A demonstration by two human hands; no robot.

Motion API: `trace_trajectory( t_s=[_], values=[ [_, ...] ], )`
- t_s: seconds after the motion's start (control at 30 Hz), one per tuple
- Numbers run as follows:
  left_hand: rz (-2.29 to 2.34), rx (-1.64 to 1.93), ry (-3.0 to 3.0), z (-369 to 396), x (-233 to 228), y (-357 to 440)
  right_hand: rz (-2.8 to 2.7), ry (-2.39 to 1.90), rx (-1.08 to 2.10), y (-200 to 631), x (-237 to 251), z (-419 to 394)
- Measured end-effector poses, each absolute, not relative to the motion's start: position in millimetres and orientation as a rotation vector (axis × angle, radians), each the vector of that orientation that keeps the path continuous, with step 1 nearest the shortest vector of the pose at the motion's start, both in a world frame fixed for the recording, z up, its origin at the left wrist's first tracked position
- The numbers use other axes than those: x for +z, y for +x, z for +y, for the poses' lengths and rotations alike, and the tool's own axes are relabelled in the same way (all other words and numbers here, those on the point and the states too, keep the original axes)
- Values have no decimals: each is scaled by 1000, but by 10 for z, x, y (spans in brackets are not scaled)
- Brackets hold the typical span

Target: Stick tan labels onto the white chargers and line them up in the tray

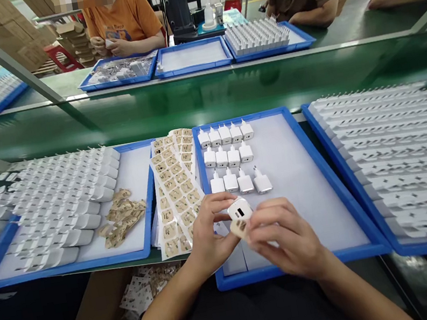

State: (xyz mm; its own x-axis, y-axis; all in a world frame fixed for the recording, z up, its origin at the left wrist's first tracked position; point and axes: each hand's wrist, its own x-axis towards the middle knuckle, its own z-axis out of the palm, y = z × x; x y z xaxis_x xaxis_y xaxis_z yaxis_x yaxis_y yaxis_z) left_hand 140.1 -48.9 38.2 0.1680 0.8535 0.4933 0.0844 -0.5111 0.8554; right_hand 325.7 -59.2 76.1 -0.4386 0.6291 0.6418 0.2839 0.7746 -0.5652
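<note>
My left hand [210, 232] grips a white USB charger [239, 208] between thumb and fingers, its port face turned up toward me. Against the near edge of that face, my right hand [285, 235] pinches a small tan sticker [239, 228] with dark cut-out marks. Both hands are over the near part of a blue-rimmed tray [297, 268]. Inside it, white chargers [230, 180] stand in three rows with their pins up. Left of the tray, overlapping sheets of tan stickers [178, 179] lie partly beneath my left forearm and hand.
A left tray [139, 194] holds rows of white chargers and a heap of peeled tan pieces [123, 219]. Another full charger tray [414, 164] stands at right. Beyond the green belt [202, 93] are more trays [195, 67] and several co-workers. Scraps [149, 288] lie below the table edge.
</note>
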Motion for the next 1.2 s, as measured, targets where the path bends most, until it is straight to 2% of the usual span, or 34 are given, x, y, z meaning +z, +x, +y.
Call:
trace_trajectory(
  t_s=[0.1,0.2,0.3,0.5,0.77,0.93,1.2],
  values=[
    [1006,1344,1761,-471,405,1359,-1999,-635,840,3394,734,-645],
    [1080,1230,1869,-436,498,1299,-1804,-900,965,3586,694,-643],
    [1067,1121,2104,-330,629,1241,-1695,-1132,928,3780,629,-640],
    [919,919,2489,334,753,1485,-1567,-1283,784,4035,429,-667],
    [961,456,2777,1275,401,2410,-1530,-1355,763,4088,220,-624],
    [979,331,2810,1353,255,2571,-1597,-1361,691,4080,195,-658],
    [976,221,2721,1305,433,2406,-1619,-1349,737,4065,203,-662]
  ],
)
